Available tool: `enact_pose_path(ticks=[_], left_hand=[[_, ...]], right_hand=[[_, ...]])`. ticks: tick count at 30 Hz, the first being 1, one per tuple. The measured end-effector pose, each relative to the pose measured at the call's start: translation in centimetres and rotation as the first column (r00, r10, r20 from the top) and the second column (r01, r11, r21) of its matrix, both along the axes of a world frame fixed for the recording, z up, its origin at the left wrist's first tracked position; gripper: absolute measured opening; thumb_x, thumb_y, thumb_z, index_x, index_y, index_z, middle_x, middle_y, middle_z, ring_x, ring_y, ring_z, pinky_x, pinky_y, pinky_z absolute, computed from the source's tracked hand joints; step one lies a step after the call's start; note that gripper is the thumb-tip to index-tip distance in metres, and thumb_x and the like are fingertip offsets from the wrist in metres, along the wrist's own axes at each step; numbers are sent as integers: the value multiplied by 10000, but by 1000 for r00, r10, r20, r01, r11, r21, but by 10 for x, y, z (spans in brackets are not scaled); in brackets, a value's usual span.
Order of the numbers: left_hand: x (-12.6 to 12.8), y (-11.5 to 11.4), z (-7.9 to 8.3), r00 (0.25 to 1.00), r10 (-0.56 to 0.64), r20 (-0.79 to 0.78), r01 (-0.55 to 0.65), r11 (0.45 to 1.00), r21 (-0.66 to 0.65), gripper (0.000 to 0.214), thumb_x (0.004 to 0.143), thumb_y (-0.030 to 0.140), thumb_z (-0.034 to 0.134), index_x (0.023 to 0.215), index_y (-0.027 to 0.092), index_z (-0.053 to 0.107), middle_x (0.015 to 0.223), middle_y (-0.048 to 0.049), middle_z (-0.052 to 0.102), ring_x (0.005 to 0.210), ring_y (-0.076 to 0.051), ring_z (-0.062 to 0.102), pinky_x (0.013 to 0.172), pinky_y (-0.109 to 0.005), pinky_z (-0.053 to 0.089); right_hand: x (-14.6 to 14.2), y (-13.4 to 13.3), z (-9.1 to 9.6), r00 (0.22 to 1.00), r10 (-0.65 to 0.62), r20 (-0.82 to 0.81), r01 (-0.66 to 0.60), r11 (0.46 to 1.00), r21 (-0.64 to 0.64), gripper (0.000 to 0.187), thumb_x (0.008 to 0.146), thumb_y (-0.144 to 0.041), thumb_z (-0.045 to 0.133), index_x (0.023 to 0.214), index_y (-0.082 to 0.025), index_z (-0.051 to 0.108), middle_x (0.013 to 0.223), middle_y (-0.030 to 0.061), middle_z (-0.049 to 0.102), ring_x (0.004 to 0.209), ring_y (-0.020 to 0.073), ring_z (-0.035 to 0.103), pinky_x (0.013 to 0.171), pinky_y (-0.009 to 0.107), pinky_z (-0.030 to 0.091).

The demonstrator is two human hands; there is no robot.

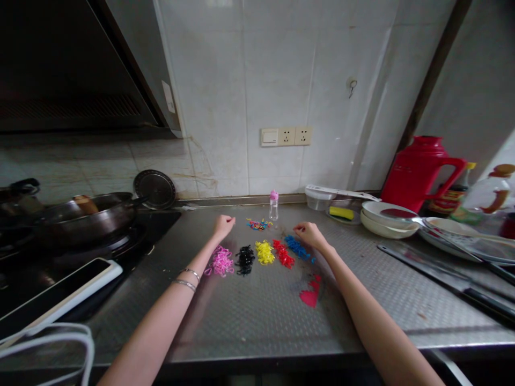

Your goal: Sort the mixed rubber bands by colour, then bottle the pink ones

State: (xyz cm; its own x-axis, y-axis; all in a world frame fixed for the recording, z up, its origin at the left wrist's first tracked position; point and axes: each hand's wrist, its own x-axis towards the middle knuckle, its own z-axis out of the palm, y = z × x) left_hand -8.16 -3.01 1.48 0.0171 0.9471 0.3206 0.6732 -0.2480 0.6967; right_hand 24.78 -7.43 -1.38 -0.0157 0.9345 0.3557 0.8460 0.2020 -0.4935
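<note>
Piles of small elastic bands lie in a row on the steel counter: pink [221, 261], black [245, 260], yellow [264, 252], red [284, 254] and blue [298, 247]. Behind them are a mixed-colour pile [259, 224] and a small clear bottle [273, 209] with a pink cap. My left hand [224, 226] hovers left of the mixed pile, fingertips pinched together. Above the blue pile's right end, my right hand [309, 234] has its fingers curled to a pinch. Anything within either pinch is too small to make out.
Torn red pieces [310, 292] lie near the right forearm. A knife [426, 273], stacked bowls [388, 220], a yellow sponge [341, 213] and a red thermos jug [418, 171] stand or lie right. Leftward are a pan [96, 220] on the stove and a white-edged device [60, 295] with cable.
</note>
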Motion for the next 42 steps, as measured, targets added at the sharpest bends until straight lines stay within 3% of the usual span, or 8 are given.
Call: enact_pose_path(ticks=[4, 11, 25, 30, 35, 42], left_hand=[[-20, -4, -8, 988, 125, 92, -124, 992, -13, 288, 668, 324, 443, 522, 131, 600, 430, -9, 508, 419, -95, 423, 454, -206, 288], [-14, -11, -15, 955, 192, 226, -176, 980, -91, 230, 625, 289, 446, 486, 134, 543, 358, 25, 402, 363, -73, 344, 397, -195, 224], [-8, -32, -8, 952, 154, 266, -132, 986, -101, 303, 652, 364, 459, 504, 123, 567, 380, 10, 441, 377, -79, 376, 418, -205, 254], [-7, -34, -6, 957, 143, 254, -119, 987, -107, 320, 665, 367, 453, 522, 116, 590, 375, 9, 439, 380, -81, 380, 426, -209, 258], [-3, -33, -8, 962, 127, 243, -106, 989, -101, 335, 674, 370, 444, 511, 117, 592, 364, 11, 433, 381, -82, 387, 431, -207, 261], [-4, -29, -13, 966, 105, 237, -88, 993, -82, 331, 682, 341, 427, 492, 122, 588, 359, 9, 439, 376, -84, 398, 437, -207, 275]], right_hand=[[-1, 1, -1, 1000, 9, 18, -9, 1000, -3, 272, 673, -242, 470, 827, -174, 684, 807, 58, 673, 747, 163, 599, 681, 210, 410], [-5, 0, -1, 997, 51, 64, -51, 999, -5, 278, 697, -273, 454, 809, -172, 687, 760, 58, 672, 695, 149, 592, 651, 201, 407], [-28, -5, 10, 989, 126, 83, -129, 991, 33, 292, 723, -310, 454, 841, -157, 673, 771, 54, 663, 688, 143, 578, 623, 198, 401], [-52, 8, 27, 956, 204, 212, -193, 979, -74, 255, 736, -297, 467, 858, -189, 662, 814, 45, 660, 753, 143, 584, 663, 186, 396], [-79, 17, 36, 894, 180, 411, -111, 976, -186, 267, 771, -331, 438, 919, -228, 635, 910, 64, 639, 835, 179, 579, 684, 229, 403], [-103, 21, 25, 854, 100, 511, 3, 980, -198, 310, 824, -324, 349, 1007, -229, 580, 977, 97, 611, 875, 203, 578, 708, 290, 421]])
